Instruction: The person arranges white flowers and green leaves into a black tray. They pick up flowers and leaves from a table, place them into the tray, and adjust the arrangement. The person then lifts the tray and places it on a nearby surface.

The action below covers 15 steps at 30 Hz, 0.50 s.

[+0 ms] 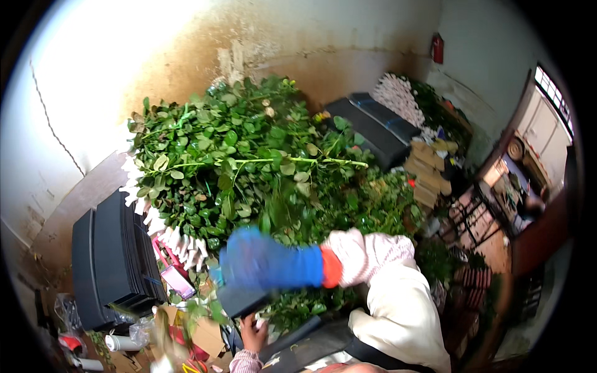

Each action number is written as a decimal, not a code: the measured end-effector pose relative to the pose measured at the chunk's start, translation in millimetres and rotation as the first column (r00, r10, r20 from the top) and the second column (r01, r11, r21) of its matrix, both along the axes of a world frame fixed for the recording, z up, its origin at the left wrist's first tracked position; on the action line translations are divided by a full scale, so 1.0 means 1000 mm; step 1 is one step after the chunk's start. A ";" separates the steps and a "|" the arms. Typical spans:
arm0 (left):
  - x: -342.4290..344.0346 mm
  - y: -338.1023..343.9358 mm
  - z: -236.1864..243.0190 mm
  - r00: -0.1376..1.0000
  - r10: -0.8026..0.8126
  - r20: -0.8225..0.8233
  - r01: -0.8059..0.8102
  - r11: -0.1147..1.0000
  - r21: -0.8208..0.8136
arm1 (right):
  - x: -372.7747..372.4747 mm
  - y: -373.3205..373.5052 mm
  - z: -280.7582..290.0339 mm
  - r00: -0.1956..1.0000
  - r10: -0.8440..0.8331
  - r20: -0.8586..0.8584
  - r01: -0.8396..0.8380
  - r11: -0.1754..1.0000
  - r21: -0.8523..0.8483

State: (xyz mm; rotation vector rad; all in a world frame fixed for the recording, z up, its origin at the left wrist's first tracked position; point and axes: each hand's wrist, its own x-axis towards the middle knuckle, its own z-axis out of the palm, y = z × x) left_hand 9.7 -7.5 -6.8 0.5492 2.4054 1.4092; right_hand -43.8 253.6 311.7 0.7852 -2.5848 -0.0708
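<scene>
My right hand, in a blue glove with a red cuff, reaches leftward over the near edge of a large pile of leafy green stems. Motion smears its fingers, so I cannot make out their pose or anything in them. Below it, my bare left hand has its fingers curled up at the lower edge of a dark flat-sided piece. Something pale shows beside those fingers, too small to name. One long leafy stem lies across the top of the pile.
Black folded sheets stand stacked at left, with more black sheets at back right. A pink phone lies beside the pile's pale ends. Cardboard scraps and a white cylinder sit at lower left. A doorway opens at right.
</scene>
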 end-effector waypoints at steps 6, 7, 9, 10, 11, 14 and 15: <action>-0.012 0.017 -0.017 0.989 -0.092 -0.117 0.098 0.994 0.051 | -0.069 0.193 -0.116 0.667 -0.722 0.184 0.690 0.692 0.211; -0.012 0.012 -0.017 0.990 -0.072 -0.121 0.079 0.995 0.058 | -0.066 0.181 -0.116 0.687 -0.708 0.163 0.678 0.706 0.207; -0.010 0.009 -0.028 0.994 -0.043 -0.096 0.052 0.995 0.084 | -0.037 0.149 -0.105 0.766 -0.640 0.060 0.623 0.762 0.175; -0.009 0.010 -0.021 0.995 -0.053 -0.087 0.060 0.995 0.077 | -0.017 0.136 -0.102 0.812 -0.584 0.023 0.580 0.810 0.084; -0.009 0.008 -0.020 0.993 -0.061 -0.099 0.068 0.995 0.066 | 0.000 0.125 -0.095 0.817 -0.567 0.105 0.558 0.823 0.108; -0.009 0.011 -0.026 0.999 -0.018 0.047 0.011 0.989 0.147 | 0.048 0.104 -0.082 0.811 -0.538 0.229 0.501 0.841 0.204; -0.008 0.010 -0.032 0.999 -0.006 0.038 0.000 0.991 0.134 | 0.064 0.097 -0.076 0.820 -0.507 0.264 0.464 0.860 0.213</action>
